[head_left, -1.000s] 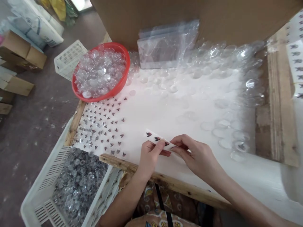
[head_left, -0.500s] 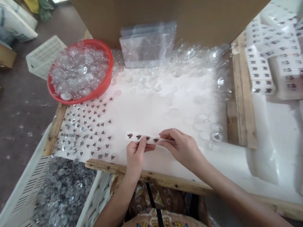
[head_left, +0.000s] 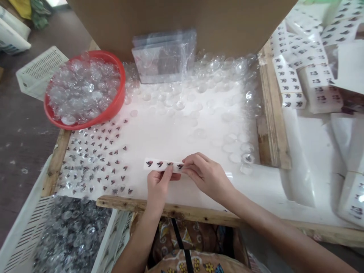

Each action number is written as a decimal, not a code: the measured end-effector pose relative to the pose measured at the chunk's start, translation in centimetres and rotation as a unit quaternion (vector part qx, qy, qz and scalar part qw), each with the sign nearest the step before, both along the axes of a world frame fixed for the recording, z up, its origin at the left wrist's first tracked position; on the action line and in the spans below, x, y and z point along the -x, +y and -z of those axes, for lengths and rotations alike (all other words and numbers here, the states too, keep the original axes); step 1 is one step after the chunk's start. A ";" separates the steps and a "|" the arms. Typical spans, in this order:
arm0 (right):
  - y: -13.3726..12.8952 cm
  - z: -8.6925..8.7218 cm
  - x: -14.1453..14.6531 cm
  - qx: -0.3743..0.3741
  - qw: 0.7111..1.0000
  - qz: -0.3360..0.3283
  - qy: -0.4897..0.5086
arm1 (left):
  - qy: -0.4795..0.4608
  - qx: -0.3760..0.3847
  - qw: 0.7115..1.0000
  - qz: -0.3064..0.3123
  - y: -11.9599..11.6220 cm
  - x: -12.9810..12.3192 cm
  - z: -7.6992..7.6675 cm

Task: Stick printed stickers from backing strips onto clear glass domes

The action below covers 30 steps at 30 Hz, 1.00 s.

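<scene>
A white sticker strip [head_left: 155, 164] printed with a row of small dark-and-red pictures is stretched between my hands, just above the white work surface [head_left: 159, 132]. My left hand [head_left: 159, 184] pinches it from below, thumb on top near the middle. At its right end, the fingertips of my right hand [head_left: 203, 174] are pressed together on the strip; whether a single sticker is between them is hidden. To the left lie many clear discs with the same small picture [head_left: 106, 177]. Plain clear discs [head_left: 200, 133] are scattered beyond and to the right of my hands.
A red basin [head_left: 122, 89] heaped with clear discs stands at the back left. Below it is a white crate [head_left: 25, 231] of discs. Plastic-wrapped sheets [head_left: 159, 62] lean on a cardboard box [head_left: 182, 19]. Wooden strips [head_left: 274, 110] edge the surface; sticker bundles [head_left: 290, 83] lie right.
The view has turned slightly right, so everything sits further left and more sticker bundles show. Both hands keep hold of the strip, with my right fingers slightly nearer its last picture.
</scene>
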State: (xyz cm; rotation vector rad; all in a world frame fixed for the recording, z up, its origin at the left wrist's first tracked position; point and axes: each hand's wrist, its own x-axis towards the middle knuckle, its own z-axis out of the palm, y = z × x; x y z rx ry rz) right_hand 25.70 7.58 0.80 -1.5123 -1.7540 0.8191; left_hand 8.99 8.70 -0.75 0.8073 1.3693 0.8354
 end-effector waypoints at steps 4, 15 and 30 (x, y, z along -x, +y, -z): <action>0.8 -1.2 -0.8 -0.021 0.999 -0.014 0.031 | -0.002 0.001 1.000 -0.005 0.1 -0.1 0.1; 6.9 -0.6 -6.3 0.149 0.983 0.108 0.012 | -0.087 0.050 0.993 -0.064 1.0 -0.4 -0.5; 8.1 0.2 -3.8 0.145 0.979 0.049 -0.134 | -0.080 0.051 0.994 -0.054 1.0 -0.2 -0.5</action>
